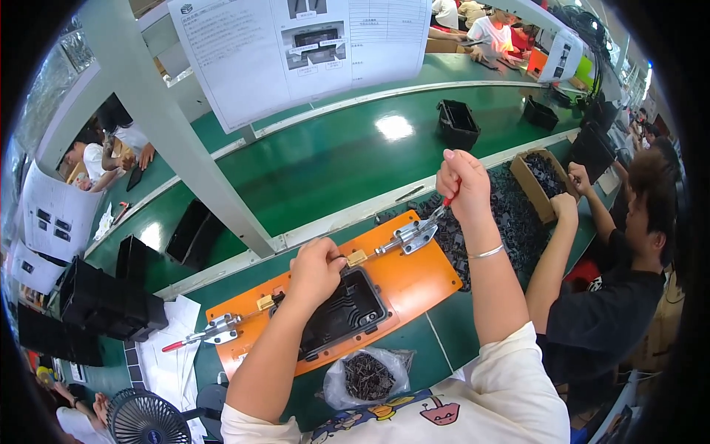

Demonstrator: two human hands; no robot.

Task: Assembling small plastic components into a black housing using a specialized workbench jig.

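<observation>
My right hand [464, 185] is closed around the red handle of a metal toggle clamp [416, 237] at the right end of an orange fixture plate [425, 277]. A black plastic housing [340, 318] lies open side up in the plate. My left hand [318, 270] is pinched at the housing's far edge, beside a brass-coloured block [357, 257] on the clamp's rod; what its fingers hold, if anything, is hidden. At the plate's left end sits a second toggle clamp [220, 328] with a red handle. My left forearm covers part of the housing.
A plastic bag [333, 388] of small dark parts lies near me. Loose black parts [481, 237] spread rightward towards a cardboard box [543, 211] and a co-worker [603, 303]. Stacked black housings [96, 300] and a fan [148, 422] stand left. A white post [185, 140] rises before the green conveyor [318, 155].
</observation>
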